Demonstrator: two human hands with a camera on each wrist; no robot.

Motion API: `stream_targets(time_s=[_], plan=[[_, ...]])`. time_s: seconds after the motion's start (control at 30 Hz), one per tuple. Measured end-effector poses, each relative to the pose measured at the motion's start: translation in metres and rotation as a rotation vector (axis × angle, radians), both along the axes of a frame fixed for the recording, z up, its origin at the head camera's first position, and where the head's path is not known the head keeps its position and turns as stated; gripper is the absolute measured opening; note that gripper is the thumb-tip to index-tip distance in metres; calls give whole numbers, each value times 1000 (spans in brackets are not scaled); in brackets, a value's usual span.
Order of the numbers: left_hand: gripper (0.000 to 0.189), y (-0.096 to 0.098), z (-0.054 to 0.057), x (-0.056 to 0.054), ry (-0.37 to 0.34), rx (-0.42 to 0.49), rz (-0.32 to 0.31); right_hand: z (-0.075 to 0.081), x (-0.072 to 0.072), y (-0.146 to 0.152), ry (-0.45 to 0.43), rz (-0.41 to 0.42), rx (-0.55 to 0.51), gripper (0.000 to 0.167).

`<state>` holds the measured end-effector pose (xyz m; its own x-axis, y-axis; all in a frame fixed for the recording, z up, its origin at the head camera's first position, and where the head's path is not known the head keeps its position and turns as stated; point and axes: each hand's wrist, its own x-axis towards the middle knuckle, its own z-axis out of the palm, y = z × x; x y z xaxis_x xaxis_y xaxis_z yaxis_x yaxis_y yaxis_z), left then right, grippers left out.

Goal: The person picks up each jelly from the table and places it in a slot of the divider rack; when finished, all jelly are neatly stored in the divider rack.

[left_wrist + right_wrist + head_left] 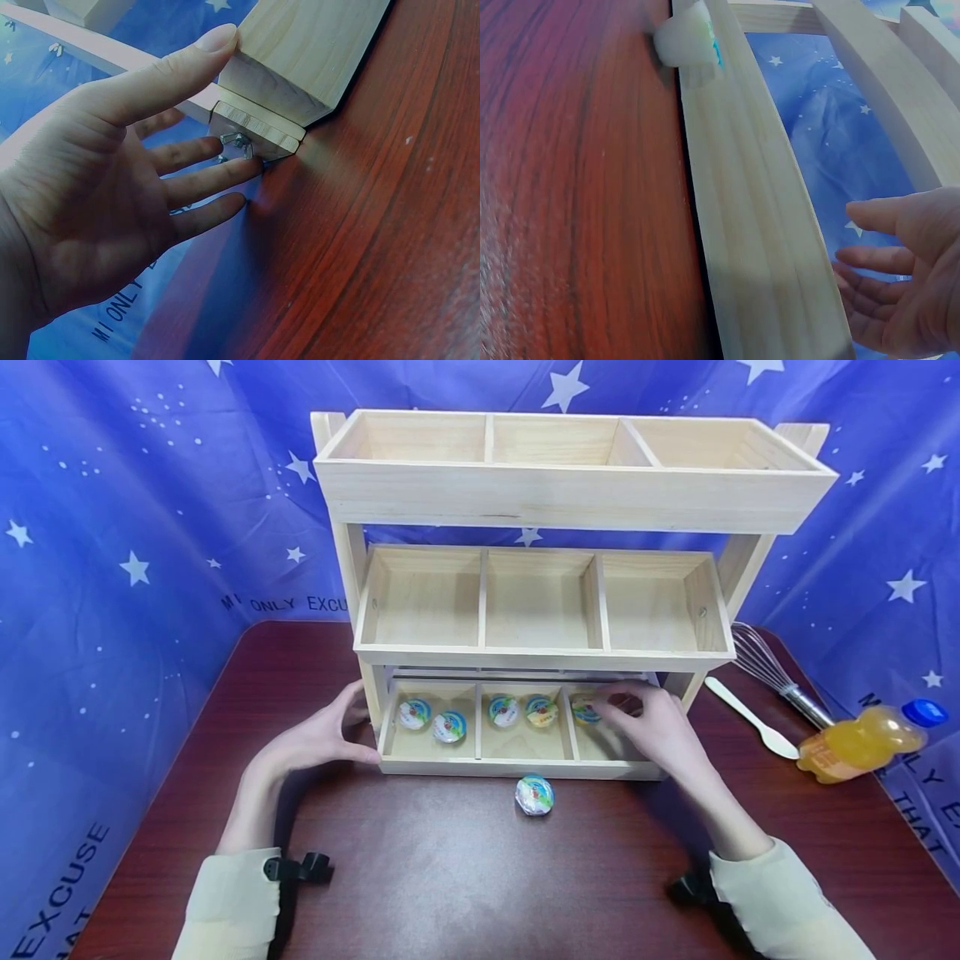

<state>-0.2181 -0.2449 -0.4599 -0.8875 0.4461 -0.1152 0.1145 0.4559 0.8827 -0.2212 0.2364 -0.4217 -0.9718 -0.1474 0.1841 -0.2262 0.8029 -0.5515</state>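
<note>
A small foil-lidded cup (586, 710) lies in the right compartment of the wooden rack's bottom tray (517, 769). My right hand (654, 727) reaches over that compartment, fingertips right beside the cup; the right wrist view shows its thumb and fingers (877, 259) apart with nothing between them. At the tray's left end is my left hand (318, 731), its thumb at the front corner and its fingers spread near a wing nut (238, 141) on the rack's side. Two cups (449, 727) sit in the left compartment and two (503, 711) in the middle one. Another cup (535, 795) stands on the table before the tray.
Above the bottom tray rise a middle tray (543, 656) and a top tray (570, 497), each with three compartments. To the right on the dark red table (450, 877) lie a whisk (780, 672), a white spoon (753, 718) and an orange drink bottle (862, 743). A blue starry curtain (150, 635) hangs behind.
</note>
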Motion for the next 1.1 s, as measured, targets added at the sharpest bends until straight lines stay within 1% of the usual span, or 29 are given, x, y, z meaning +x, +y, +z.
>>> stream_targets(time_s=[0.1, 0.17, 0.43, 0.57, 0.77, 0.93, 1.1], plan=[[110, 0, 0, 0, 3, -4, -1, 1, 1, 0, 0, 12, -53, 27], [110, 0, -1, 0, 5, -8, 0, 1, 1, 0, -10, 36, -95, 27], [110, 1, 1, 0, -3, -8, 1, -2, 9, -8, -26, 171, -247, 22], [110, 0, 1, 0, -2, -15, 3, -4, 15, -14, -55, 241, -308, 22], [110, 0, 0, 1, -3, -11, 1, -7, 23, -24, -105, 376, -322, 24], [109, 0, 0, 1, 0, -5, -1, -6, 31, -30, -122, 471, -311, 26], [111, 0, 1, -1, -6, 11, -8, -7, 36, -34, -104, 541, -299, 28]])
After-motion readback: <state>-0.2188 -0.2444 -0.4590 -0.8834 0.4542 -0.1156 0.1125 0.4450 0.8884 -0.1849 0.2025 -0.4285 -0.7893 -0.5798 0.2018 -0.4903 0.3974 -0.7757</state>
